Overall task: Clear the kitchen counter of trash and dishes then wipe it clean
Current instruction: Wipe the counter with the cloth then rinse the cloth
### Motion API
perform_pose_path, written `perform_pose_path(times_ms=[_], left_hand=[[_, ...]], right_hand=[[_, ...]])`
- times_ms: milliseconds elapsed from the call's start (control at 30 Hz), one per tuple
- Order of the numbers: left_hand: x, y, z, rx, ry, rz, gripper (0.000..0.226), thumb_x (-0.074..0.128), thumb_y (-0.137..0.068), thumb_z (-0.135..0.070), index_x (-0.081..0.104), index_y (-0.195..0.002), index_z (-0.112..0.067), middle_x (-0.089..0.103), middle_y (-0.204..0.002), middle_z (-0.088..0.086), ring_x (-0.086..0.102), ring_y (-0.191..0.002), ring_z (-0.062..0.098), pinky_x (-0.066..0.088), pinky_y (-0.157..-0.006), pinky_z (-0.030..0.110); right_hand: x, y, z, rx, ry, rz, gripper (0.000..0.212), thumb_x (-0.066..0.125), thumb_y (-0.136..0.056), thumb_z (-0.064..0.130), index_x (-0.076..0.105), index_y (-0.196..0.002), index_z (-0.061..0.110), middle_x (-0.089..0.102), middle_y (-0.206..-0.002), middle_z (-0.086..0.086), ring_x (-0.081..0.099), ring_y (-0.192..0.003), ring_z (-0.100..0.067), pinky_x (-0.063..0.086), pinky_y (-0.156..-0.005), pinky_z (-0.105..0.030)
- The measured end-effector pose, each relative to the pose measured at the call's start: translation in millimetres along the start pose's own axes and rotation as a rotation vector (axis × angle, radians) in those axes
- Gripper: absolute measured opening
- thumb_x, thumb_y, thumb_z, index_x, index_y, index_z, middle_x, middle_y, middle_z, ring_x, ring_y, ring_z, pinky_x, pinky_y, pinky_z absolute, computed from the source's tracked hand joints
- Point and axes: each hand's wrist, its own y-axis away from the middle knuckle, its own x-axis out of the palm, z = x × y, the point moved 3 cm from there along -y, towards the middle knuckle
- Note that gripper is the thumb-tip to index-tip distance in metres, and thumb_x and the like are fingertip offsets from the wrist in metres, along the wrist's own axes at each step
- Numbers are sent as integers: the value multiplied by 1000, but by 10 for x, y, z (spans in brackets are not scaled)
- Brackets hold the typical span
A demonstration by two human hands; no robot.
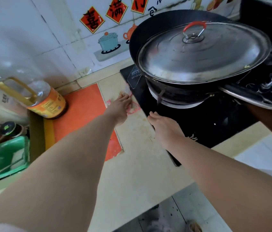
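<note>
The left hand (121, 108) reaches across the beige counter (131, 173) and pinches a thin pink-and-clear plastic wrapper (132, 108) lying beside the black stove (198, 121). The right hand (163, 126) rests palm-down on the stove's near edge, fingers curled, holding nothing visible. Behind them sits 1 lidded wok (202, 52), with an oil bottle (31, 91) on an orange mat (85, 111) at left.

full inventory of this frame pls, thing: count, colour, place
wok: 1, black, on the stove burner
lid: 1, steel with red handle, tilted on the wok
stove: 1, black, right of the counter
oil bottle: 1, clear, orange label, gold handle, on the orange mat
orange mat: 1, counter by the wall
cloth: 1, pinkish, blurred, under the left hand
green tray: 1, far left
dark-capped jar: 1, above the tray
counter: 1, beige
wall stickers: several, tiled wall
left hand: pressing the cloth
right hand: on the stove edge
</note>
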Motion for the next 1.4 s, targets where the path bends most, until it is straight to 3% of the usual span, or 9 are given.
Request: perform_pose_path(times_ms=[133,300,467,667,800,967,1133,1233,1400], left_hand=[[255,415,-289,36,122,-58,72,36,-82,13,35,-149,-13,27,-159,0,17,-148,14,17,-118,26],[488,854,-641,66,163,-55,72,38,-79,16,41,-146,-10,34,-155,3,24,-146,15,14,-118,21],[685,1341,-1036,4,115,-8,77,38,-82,15,32,-151,-19,24,-159,-7,15,-148,12,15,-119,28],[758,1859,-1148,-58,75,34,81,36,-82,16,27,-152,-24,17,-161,-12,12,-149,10,18,-119,35],[901,2375,-817,-231,7,27,85,36,-84,12,10,-155,-27,2,-162,-12,-2,-149,7,2,-121,41],[1017,2948,-432,-551,24,-27,75,37,-95,-2,1,-155,-28,-5,-162,-12,-5,-149,9,5,-121,40],[1113,3029,-458,-788,36,-31,62,28,-101,-25,-3,-155,-22,-13,-162,-6,-13,-149,18,4,-120,48],[1075,2693,-765,-683,74,-16,59,24,-103,-29,-1,-155,-19,-14,-162,-5,-19,-148,22,-1,-119,55],[1088,2384,-928,-468,-51,43,62,25,-103,-27,-9,-154,-20,-16,-162,-6,-16,-149,19,0,-120,48]], right_hand=[[-5,338,-117,4,4,-98,45,40,-90,-5,53,-131,9,47,-141,-2,38,-136,-16,41,-104,-37],[31,804,-473,26,-29,-162,54,41,-93,-3,43,-142,20,35,-153,6,21,-145,-6,31,-112,-25],[86,1143,-612,-1,2,-146,49,40,-93,-6,50,-136,14,39,-150,3,18,-146,-9,36,-109,-28],[248,1274,-300,-198,23,-74,52,38,-91,-10,43,-139,8,34,-153,-1,14,-147,-11,35,-110,-29],[355,1350,-165,-208,22,-15,40,34,-88,-12,53,-119,4,47,-138,-3,18,-147,-14,39,-102,-31],[455,1411,-81,-265,57,13,38,38,-81,-11,57,-108,6,50,-123,-5,42,-130,-20,46,-96,-33],[459,1484,12,-333,42,28,40,34,-83,-13,55,-112,5,50,-130,-4,23,-145,-16,41,-103,-33],[383,1485,-11,-325,39,-3,41,33,-82,-14,55,-110,5,51,-128,-5,23,-145,-14,41,-100,-31],[270,1390,-23,-272,98,-22,34,36,-82,-12,55,-101,9,52,-119,-4,42,-128,-18,43,-83,-28]])
